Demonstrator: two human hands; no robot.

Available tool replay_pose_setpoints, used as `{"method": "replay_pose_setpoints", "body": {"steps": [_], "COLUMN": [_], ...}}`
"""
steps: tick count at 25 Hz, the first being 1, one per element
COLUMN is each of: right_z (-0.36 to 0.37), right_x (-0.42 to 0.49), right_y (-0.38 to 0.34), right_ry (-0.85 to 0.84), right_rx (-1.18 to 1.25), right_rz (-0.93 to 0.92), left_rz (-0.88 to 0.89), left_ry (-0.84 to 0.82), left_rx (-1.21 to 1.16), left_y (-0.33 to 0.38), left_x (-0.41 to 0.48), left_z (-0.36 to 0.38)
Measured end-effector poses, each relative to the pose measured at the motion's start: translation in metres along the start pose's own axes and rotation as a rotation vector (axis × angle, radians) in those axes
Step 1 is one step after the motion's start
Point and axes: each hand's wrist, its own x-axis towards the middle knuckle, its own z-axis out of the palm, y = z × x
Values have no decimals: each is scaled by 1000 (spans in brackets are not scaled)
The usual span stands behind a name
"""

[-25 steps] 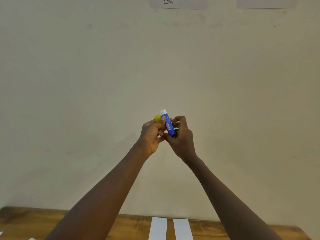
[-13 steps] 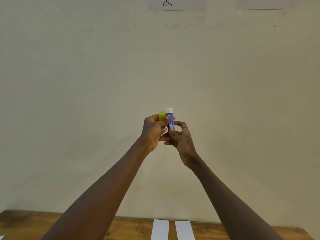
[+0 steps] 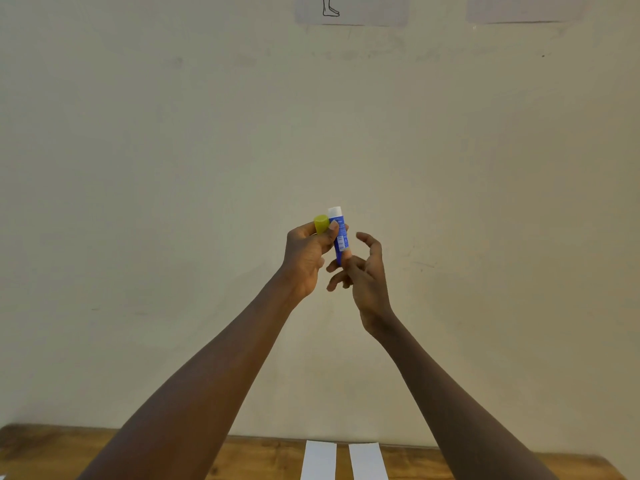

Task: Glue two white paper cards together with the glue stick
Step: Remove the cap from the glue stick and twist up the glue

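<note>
I hold a blue glue stick [image 3: 340,233] upright in front of the wall at chest height, its white tip uncovered. My left hand [image 3: 304,261] pinches the stick with its thumb and also holds the yellow cap [image 3: 321,224] beside it. My right hand [image 3: 369,282] is just right of the stick with its fingers spread, the thumb near the stick's lower end and the index finger lifted away. Two white paper cards [image 3: 318,460] [image 3: 367,461] lie side by side on the wooden table [image 3: 104,452] below, a narrow gap between them.
A plain cream wall fills most of the view. Two paper sheets hang at the top, one with a foot drawing [image 3: 351,10] and one blank [image 3: 523,8]. A white scrap shows at the table's bottom left corner [image 3: 2,476].
The glue stick has turned from tilted to upright and sits in my left hand. My right hand's fingers have come off the stick's body and spread apart.
</note>
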Motion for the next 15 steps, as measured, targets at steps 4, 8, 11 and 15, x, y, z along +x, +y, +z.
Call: {"method": "replay_pose_setpoints", "body": {"steps": [4,8,11,15], "right_z": [4,4,1,1], "right_x": [1,3,1,3], "right_y": [1,-2,-5,-4], "right_ry": [123,191,-4,166], "right_rx": [-241,-417,-131,-211], "right_rz": [-148,-246,-112,-115], "left_rz": [7,46,29,48], "left_ry": [41,66,63,92], "left_rx": [-64,-63,-83,-83], "left_y": [-2,0,-1,-3], "left_x": [-2,0,1,0], "left_z": [5,6,2,4]}}
